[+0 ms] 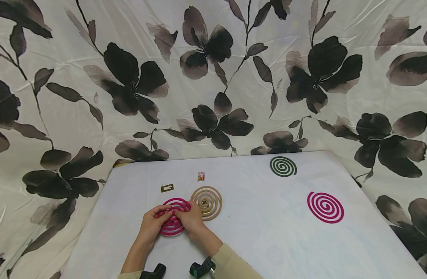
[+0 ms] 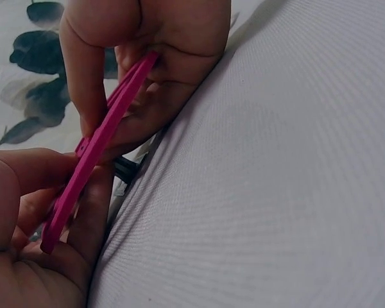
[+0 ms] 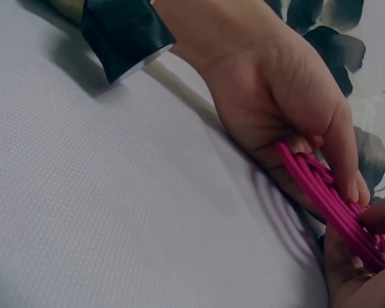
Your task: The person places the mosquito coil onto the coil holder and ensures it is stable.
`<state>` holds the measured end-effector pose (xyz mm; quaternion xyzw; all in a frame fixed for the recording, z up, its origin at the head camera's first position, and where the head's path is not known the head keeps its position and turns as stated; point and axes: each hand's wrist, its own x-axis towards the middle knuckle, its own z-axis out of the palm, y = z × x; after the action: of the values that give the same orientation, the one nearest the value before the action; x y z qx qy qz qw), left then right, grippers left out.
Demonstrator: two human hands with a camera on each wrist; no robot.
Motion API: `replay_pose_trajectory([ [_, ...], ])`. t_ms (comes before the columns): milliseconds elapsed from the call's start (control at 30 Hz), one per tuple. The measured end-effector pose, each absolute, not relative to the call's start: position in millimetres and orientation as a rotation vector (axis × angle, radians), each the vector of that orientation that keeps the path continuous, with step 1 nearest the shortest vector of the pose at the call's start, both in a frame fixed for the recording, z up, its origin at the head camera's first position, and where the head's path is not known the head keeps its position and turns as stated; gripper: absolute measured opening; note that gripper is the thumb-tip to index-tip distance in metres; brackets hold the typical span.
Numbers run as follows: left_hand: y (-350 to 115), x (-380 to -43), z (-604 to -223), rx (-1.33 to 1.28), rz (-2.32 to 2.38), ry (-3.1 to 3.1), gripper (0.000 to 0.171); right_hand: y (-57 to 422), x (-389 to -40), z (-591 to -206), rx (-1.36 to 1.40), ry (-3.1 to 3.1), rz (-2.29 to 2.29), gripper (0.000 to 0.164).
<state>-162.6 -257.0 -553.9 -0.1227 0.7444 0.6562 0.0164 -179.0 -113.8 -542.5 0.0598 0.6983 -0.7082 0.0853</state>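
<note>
Both hands hold a pink mosquito coil [image 1: 171, 231], raised at a tilt over the white table. My left hand [image 1: 151, 224] grips its left side, thumb on the upper face and fingers beneath. On the opposite side my right hand [image 1: 192, 219] pinches it, with the thumb near the centre of the spiral. In the left wrist view the coil [image 2: 93, 157] appears edge-on between the two hands. Several stacked rings of the coil [image 3: 327, 208] show in the right wrist view. Just beyond my right hand lies a tan coil [image 1: 218, 205] with small gold-coloured metal pieces on it.
A gold-coloured metal stand [image 1: 167, 188] and a small red-and-yellow packet [image 1: 201, 176] lie behind the hands. Farther right are a green coil [image 1: 283, 166] and another pink coil [image 1: 325, 208]. Floral cloth [image 1: 255, 104] hangs behind the white table [image 1: 269, 240].
</note>
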Motion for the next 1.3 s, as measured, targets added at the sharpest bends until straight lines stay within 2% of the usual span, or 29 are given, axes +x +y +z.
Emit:
replay_pose_trajectory([
  [767, -257.5, -161.9, -555.0, -0.387, 2.008, 2.353, 0.036, -115.5, -178.1, -544.8, 0.155, 2.088, -2.153, 0.024],
  [1300, -255.5, -162.7, -555.2, -0.403, 2.006, 2.370, 0.034, -102.7, -162.0, -538.6, 0.071, 2.242, -2.069, 0.036],
])
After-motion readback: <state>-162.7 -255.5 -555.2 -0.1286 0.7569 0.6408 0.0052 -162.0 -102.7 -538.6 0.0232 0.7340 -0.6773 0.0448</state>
